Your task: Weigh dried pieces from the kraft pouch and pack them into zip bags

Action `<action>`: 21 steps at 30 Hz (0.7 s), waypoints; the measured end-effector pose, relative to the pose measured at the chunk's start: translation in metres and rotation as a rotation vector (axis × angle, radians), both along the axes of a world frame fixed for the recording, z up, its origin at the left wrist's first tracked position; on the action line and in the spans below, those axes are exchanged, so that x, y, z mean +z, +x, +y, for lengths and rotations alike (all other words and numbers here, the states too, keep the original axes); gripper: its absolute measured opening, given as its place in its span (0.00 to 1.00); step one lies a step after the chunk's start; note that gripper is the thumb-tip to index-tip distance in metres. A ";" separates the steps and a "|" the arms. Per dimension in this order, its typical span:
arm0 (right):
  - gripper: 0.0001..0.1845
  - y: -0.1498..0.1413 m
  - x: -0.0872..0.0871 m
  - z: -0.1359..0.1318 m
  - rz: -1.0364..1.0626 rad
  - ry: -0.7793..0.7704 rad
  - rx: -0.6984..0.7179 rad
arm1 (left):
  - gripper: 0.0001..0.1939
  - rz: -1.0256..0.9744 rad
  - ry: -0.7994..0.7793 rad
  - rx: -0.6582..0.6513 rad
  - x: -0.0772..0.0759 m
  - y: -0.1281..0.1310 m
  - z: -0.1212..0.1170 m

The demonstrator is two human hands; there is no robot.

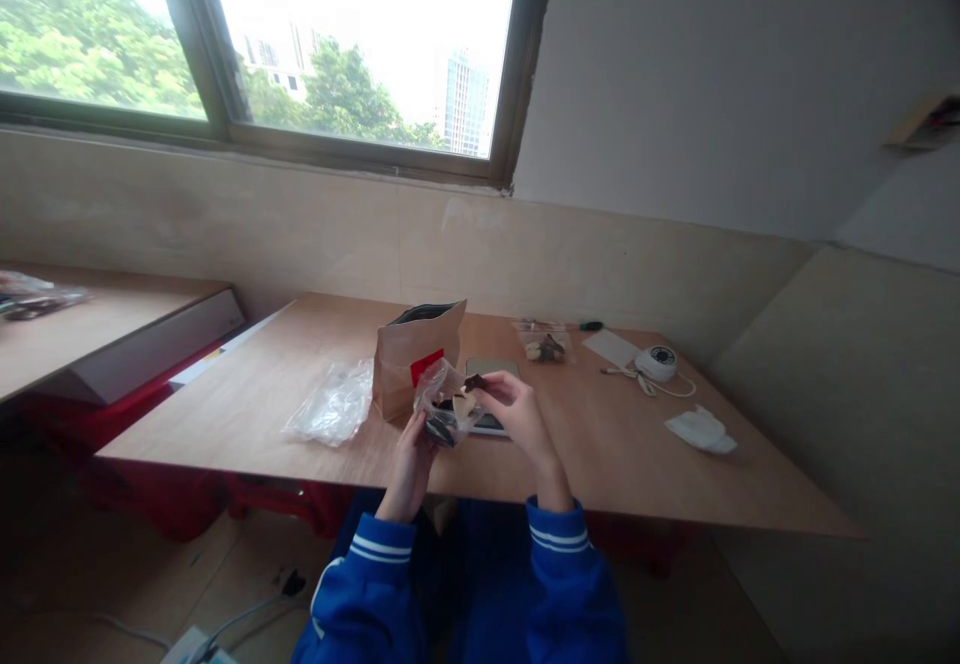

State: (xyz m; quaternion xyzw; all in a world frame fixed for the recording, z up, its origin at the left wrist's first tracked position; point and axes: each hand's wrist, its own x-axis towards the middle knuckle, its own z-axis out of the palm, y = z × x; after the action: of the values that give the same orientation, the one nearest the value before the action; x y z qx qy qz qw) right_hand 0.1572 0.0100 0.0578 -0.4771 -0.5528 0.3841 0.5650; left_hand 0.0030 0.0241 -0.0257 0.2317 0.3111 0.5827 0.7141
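Observation:
My left hand [411, 464] grips the bottom of a small clear plastic bag [444, 406] that holds dark and pale pieces. My right hand [517, 414] pinches a small dark piece [474, 382] at the bag's mouth. Both hands hover over the near edge of a wooden table [315, 354]. Just behind the bag stands an open brown paper bag [415, 354] with a red label. A flat grey scale [491, 369] lies under my right hand, partly hidden.
A crumpled clear plastic bag [334, 406] lies left of the paper bag. Farther back sit another filled clear bag [545, 346], a white paper slip [611, 347], a round white device [657, 362] with a cord, and folded white tissue [701, 430]. Another table [90, 324] stands at the left.

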 end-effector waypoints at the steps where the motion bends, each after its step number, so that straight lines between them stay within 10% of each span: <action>1: 0.14 0.000 0.002 0.003 0.021 0.007 -0.019 | 0.18 0.000 -0.001 -0.013 0.001 0.000 -0.001; 12: 0.12 -0.036 0.074 0.091 -0.106 0.358 -0.231 | 0.19 0.094 -0.119 -0.145 0.002 -0.007 -0.006; 21: 0.11 -0.045 0.061 0.106 -0.677 0.387 -0.046 | 0.17 0.074 -0.104 -0.122 -0.006 -0.023 -0.002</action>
State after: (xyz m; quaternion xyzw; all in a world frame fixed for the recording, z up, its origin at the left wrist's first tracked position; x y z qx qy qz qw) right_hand 0.1119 0.1162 0.1188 -0.4738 -0.7592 0.0807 0.4388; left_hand -0.0203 0.0223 -0.0316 0.2339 0.3524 0.5123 0.7474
